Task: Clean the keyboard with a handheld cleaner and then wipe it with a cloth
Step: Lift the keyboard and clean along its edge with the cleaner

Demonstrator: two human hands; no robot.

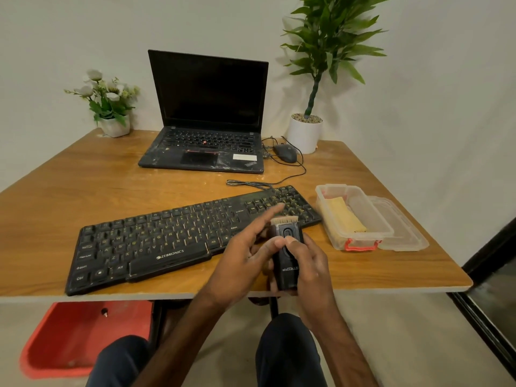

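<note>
The black keyboard (156,241) lies flat and slantwise on the counter (83,174), its left end at the front edge. The black handheld cleaner (287,263) is upright with pale bristles on top. The yellow cloth (344,216) lies folded in a clear box (335,238).

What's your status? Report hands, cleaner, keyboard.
Right hand grips handheld cleaner; left hand pinches it, thumb on top. Brush by right part of keyboard. Cloth in clear box; nothing blocking.

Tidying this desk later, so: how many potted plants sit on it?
2. A white-flowered plant on the far left corner of the table, and a tall leafy plant in a white pot far right, behind the mouse. None looks hidden.
</note>
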